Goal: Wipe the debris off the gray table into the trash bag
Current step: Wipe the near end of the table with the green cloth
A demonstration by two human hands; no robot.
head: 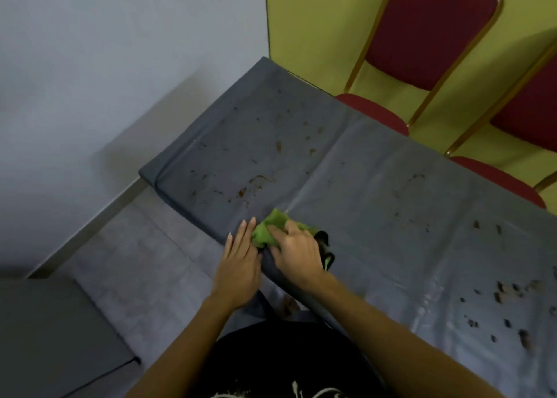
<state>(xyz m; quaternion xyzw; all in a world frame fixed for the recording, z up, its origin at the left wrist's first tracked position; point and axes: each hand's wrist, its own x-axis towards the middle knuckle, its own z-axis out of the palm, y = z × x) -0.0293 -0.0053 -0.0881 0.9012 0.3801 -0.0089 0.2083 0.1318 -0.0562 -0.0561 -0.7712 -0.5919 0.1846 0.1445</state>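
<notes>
Right grip (294, 251) presses flat on a green cloth (268, 231) at the near edge of the gray bench (376, 186), fingers bent over it. Left grip (239, 259) lies spread beside the cloth, at the bench edge. Brown debris (256, 183) is scattered beyond the cloth, and more lies at far right (506, 295). No bag is visible.
</notes>
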